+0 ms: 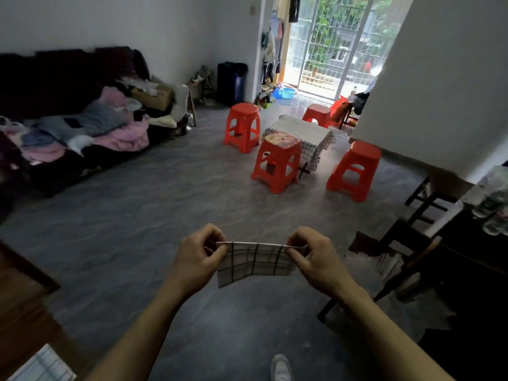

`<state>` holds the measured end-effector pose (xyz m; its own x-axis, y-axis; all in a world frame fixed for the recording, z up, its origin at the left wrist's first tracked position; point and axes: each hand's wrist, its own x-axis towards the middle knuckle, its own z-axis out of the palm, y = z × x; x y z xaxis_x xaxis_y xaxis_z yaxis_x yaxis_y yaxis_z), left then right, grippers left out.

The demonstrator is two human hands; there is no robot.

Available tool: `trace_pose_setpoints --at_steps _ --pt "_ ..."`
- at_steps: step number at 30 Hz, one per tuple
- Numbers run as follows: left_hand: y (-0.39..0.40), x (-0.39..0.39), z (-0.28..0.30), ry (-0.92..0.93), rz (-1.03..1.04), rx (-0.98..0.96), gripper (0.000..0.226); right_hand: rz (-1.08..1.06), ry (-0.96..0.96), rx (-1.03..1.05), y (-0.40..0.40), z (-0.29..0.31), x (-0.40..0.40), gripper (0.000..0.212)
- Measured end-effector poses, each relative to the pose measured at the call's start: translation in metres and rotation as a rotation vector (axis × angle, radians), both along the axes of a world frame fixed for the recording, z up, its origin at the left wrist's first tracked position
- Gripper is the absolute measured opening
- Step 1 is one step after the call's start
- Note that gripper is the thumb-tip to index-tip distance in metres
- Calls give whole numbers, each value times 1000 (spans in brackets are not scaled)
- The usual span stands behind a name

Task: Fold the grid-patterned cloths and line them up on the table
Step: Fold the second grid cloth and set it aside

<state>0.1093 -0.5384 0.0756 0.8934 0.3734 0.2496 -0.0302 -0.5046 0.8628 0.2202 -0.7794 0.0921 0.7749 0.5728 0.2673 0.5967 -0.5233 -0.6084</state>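
A folded grid cloth (pixel 255 264) is held taut in the air above the floor (pixel 165 215), well short of the tabletop (pixel 299 130). Its left top corner is pinched by the left hand (pixel 199 257), its right by the right hand (pixel 313 254). Red stools (pixel 277 163) are set around the tabletop.
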Motion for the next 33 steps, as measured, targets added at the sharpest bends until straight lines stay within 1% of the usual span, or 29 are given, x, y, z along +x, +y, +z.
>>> trace_pose_setpoints --at_steps 3,5,9,14,17,22,25,29,33 --pt "12 27 -8 33 94 -2 21 102 -8 31 24 -11 51 22" --pt "19 51 -9 42 172 -9 20 176 3 54 39 -14 86 22" --pt "33 95 5 31 311 -24 18 298 18 76 69 -4 151 23" --pt "51 111 19 -11 460 -10 15 446 44 76 118 2 205 18" --pt "67 113 18 -21 561 -5 18 527 32 50 152 -3 219 14" --pt "108 115 13 -62 682 34 20 673 -108 -58 225 -13 229 18" --pt "145 121 6 -80 685 73 19 739 -150 -79 278 -14 226 13" --pt "195 134 -9 -103 672 96 12 843 -186 -89 348 -12 218 7" --pt "239 125 -17 -124 706 71 7 947 -197 -149 415 -12 213 4"
